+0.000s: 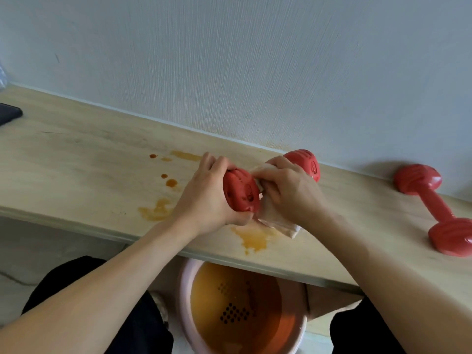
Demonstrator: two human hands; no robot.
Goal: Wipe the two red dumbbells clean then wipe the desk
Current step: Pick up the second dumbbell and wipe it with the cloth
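Note:
One red dumbbell point(241, 192) is held over the middle of the light wooden desk point(84, 154). My left hand point(207, 198) grips its near end. My right hand point(288, 190) wraps a pale cloth point(275, 218) around its handle, which is hidden; the far end shows past my knuckles. The cloth's loose end hangs down onto the desk. A second red dumbbell point(434, 210) lies on the desk at the right, untouched. Orange stains point(255, 238) mark the desk near the front edge, and more orange spots point(168, 180) lie left of my hands.
A pink basin point(184, 284) with orange-tinted water stands on the floor under the desk's front edge, between my knees. A dark flat object point(9, 114) lies at the desk's far left. The desk backs onto a pale wall point(229, 60).

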